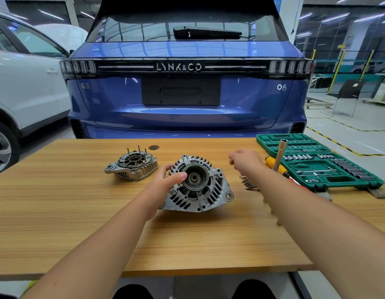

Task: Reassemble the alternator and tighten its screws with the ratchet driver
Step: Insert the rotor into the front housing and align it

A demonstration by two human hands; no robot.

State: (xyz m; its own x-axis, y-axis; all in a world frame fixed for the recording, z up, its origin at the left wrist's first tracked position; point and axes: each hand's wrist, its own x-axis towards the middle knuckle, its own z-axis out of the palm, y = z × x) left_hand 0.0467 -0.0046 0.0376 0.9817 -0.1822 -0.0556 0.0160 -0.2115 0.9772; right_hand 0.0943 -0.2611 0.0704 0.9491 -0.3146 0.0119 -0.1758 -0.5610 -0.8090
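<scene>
Now the left hand (165, 176) is gripping the alternator body (198, 186), thumb lying across its face, on the wooden table (79, 212). Beyond that hand's fingers, the end cover (132, 167) is resting apart. The right hand (244, 159) is hovering blurred, holding nothing, fingers loosely bent, with screws (248, 184) just beneath its wrist and the ratchet driver (277, 162) leaning beside it.

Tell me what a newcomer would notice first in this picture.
Probably the blue Lynk & Co car filling the background behind the wooden table. Next, the alternator body at table centre, gripped by the left hand, and the green socket set case at right.
</scene>
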